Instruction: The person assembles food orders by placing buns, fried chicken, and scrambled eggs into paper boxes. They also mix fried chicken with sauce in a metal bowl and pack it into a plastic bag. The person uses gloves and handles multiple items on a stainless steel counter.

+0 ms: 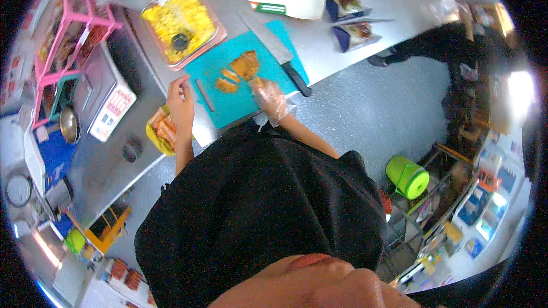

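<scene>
A teal cutting board lies on the steel counter in front of me. On it is a browned, breaded cutlet, with a few cut slices to its left. My right hand, in a clear plastic glove, is closed at the cutlet's near edge; what its fingertips hold is too blurred to make out. My left hand is bare and raised by the board's left edge, its fingers bent but apart, with nothing in it. A large black-handled knife rests along the board's right side. Left of the cutlet shows a narrow grey strip.
Behind the board stands a clear tub of yellow chopped food. A white carton and two dark pouches lie farther right. Leftward are a yellow bag, a scale and a pink rack. Another person's dark-clothed leg shows right.
</scene>
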Action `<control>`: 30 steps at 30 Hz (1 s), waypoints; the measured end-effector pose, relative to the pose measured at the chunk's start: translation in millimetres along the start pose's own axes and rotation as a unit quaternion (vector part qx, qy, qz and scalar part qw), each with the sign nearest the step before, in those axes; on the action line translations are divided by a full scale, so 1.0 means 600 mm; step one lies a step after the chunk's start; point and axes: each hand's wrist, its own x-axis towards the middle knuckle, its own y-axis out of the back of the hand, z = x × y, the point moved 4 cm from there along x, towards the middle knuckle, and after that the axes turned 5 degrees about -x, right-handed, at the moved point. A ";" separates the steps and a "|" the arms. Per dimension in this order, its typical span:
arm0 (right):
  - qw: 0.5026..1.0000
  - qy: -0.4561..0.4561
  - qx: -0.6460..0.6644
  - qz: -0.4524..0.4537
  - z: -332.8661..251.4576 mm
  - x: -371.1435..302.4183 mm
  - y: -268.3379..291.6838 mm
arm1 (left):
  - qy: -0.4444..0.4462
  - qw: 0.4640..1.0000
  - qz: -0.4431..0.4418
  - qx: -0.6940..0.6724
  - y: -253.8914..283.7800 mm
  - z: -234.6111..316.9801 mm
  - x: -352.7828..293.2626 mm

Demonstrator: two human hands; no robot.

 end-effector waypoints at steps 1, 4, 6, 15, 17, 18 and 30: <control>0.998 -0.017 0.025 -0.061 0.007 0.002 -0.006 | -0.016 1.000 -0.024 -0.011 -0.021 0.010 0.003; 0.993 -0.053 0.088 -0.057 0.029 0.006 0.037 | -0.075 0.994 -0.067 -0.051 -0.089 0.053 0.004; 0.989 -0.093 0.101 0.056 0.078 0.023 0.105 | -0.018 0.988 -0.120 -0.090 -0.162 0.080 0.002; 0.879 -0.359 0.172 0.261 0.550 0.093 0.364 | -0.020 0.932 -0.359 0.049 -0.701 0.292 -0.005; 0.889 -0.291 0.273 0.222 0.627 0.134 0.339 | 0.036 0.932 -0.356 0.048 -0.786 0.321 -0.002; 0.876 -0.303 0.318 0.199 0.659 0.143 0.324 | 0.059 0.931 -0.358 0.032 -0.811 0.325 -0.002; 0.994 -0.055 -0.006 -0.092 0.725 0.151 0.317 | 0.027 0.945 -0.316 0.076 -0.827 0.336 -0.041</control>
